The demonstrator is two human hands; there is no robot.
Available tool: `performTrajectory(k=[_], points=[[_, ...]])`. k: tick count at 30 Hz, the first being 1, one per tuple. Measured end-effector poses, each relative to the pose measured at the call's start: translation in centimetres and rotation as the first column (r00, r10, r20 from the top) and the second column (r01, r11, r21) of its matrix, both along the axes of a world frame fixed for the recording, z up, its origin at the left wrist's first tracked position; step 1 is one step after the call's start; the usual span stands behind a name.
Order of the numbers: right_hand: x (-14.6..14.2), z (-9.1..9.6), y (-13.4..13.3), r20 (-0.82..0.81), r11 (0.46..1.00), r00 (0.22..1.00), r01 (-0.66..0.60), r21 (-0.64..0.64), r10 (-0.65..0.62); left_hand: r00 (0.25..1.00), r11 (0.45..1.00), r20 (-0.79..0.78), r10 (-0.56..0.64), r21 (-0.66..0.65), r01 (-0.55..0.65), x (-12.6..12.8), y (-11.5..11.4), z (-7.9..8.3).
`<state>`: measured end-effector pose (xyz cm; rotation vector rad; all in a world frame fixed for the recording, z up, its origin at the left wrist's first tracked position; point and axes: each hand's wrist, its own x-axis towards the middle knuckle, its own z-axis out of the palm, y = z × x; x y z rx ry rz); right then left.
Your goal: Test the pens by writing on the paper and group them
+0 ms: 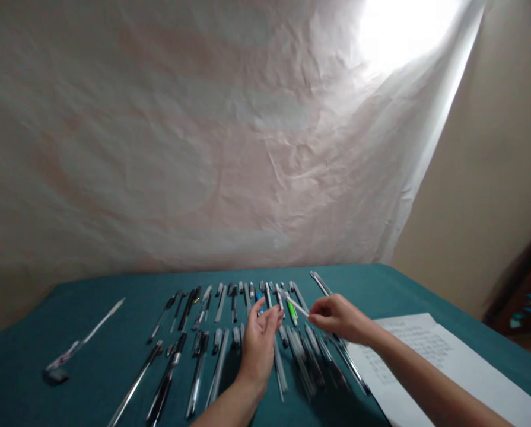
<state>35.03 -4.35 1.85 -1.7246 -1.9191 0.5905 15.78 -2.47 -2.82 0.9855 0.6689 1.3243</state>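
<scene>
My right hand (336, 318) pinches the near end of a slim white pen (298, 306), which points away and to the left above the rows. My left hand (260, 347) is raised palm inward, its fingers apart and nothing in them. Between the two hands lies a bright green pen (291, 311). A blue item (259, 305) shows partly behind my left fingers. Pens and separate caps are set out in two rows, with a black pen (188, 309) in the far row and clear pens (301, 362) bunched in the near row, blurred.
Handwritten sheets of paper (461, 373) lie at the right of the green tablecloth (91, 332). A thin white stick-like item with a dark end (57, 375) rests far left. Long pens (352, 365) lie beside the paper. A pale sheet (203, 148) hangs behind the table.
</scene>
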Motion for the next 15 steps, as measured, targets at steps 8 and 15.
performTrajectory(k=[8,15], points=[[9.1,-1.9,7.7,0.246,0.893,0.860,0.445,0.068,-0.447,0.966,0.969,-0.258,0.017,0.244,0.048,-0.2,-1.1,-1.2],[10.1,-4.6,9.3,0.317,0.863,0.830,0.502,-0.065,-0.459,0.940,0.957,-0.340,0.019,0.279,0.081,-0.2,-1.9,-0.8]])
